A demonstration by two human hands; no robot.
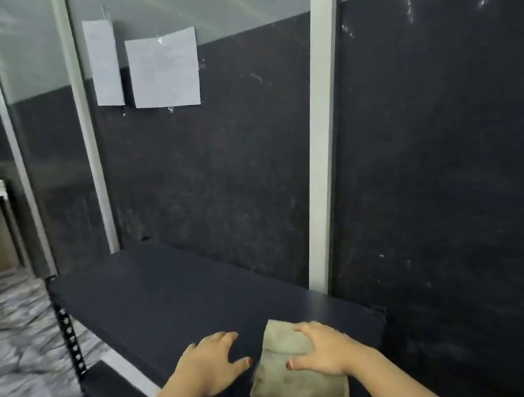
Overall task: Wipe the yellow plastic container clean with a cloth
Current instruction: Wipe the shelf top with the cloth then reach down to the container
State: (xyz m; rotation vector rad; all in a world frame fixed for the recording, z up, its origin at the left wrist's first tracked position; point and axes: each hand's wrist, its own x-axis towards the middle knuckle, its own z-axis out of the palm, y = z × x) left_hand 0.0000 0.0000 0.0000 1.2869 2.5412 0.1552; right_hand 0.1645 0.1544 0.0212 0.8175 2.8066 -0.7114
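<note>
dark shelf (167, 294) carries no yellow container in view, so with your right hand (323, 348) spread flat on the folded cloth (295, 387) and left hand (214, 367) open and empty beside it, you risk dragging the overhanging cloth off the front edge.

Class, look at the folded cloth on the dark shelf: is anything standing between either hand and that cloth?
Nothing visible does. The right hand already rests flat on the cloth. The left hand lies on the bare shelf just beside it, with only open shelf surface between. The yellow container is not in view.
</note>
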